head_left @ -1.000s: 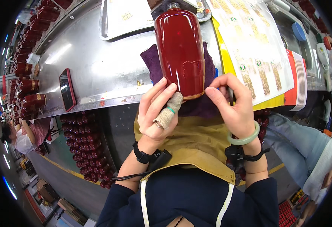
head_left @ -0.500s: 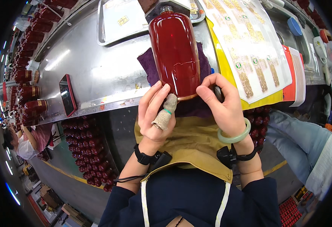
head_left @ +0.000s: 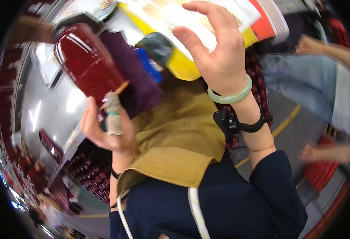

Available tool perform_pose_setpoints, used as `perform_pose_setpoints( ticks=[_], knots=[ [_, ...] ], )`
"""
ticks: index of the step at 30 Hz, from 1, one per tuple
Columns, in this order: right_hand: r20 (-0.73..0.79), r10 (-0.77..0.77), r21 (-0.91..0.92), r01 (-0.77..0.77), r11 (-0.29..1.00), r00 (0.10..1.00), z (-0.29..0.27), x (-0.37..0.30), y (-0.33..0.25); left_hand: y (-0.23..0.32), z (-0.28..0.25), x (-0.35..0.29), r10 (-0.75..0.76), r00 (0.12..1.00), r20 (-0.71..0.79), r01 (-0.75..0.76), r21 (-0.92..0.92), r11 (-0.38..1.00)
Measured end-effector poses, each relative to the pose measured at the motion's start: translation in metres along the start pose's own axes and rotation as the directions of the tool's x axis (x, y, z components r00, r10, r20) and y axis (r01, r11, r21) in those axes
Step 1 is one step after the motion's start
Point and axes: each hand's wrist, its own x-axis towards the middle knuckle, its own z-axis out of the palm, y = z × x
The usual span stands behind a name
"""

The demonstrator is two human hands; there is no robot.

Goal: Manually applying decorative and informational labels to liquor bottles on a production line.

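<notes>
A glossy dark red bottle (head_left: 85, 59) lies on its side at the left, its neck end at a dark block-like rest (head_left: 73, 20). My left hand (head_left: 111, 127) holds the bottle's near base end, fingers on one side and thumb at the rim. A grey knitted finger cot (head_left: 113, 107) with a green band covers that thumb. My right hand (head_left: 219, 55), with a pale green bangle (head_left: 231, 95) at the wrist, is raised over a white sheet (head_left: 246, 14) bearing gold decals. Its thumb and fingers are spread and hold nothing.
Beside the bottle lie a purple cloth (head_left: 117, 51), a blue object (head_left: 149, 65) and a dark rounded object (head_left: 156, 46). Yellow sheeting (head_left: 185, 69) lies under the white sheet. A phone (head_left: 50, 145) rests near the table edge. Another person's jeans (head_left: 298, 77) are at the right.
My right hand has left the bottle's base and moved up and right over the decal sheet. My left hand stays at the base. The whole view has turned, shifting the bottle left.
</notes>
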Motion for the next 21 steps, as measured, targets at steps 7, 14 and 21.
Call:
perform_pose_setpoints(
  ticks=[7,14,21],
  knots=[
    [0.255,0.514,-0.230,-0.465,0.855,0.819,-0.141,-0.127,-0.012,0.006,-0.003,0.012,0.096,0.986,0.139,-0.086,-0.077,0.993],
    [0.675,0.729,-0.384,-0.898,0.216,-0.113,-0.207,-0.267,-0.081,0.024,-0.037,0.037,0.244,0.966,0.078,-0.234,-0.120,0.965],
    [0.718,0.688,-0.191,-0.981,0.043,-0.110,-0.201,-0.303,-0.083,0.034,-0.034,0.047,0.327,0.937,0.123,-0.287,-0.264,0.921]
  ],
)
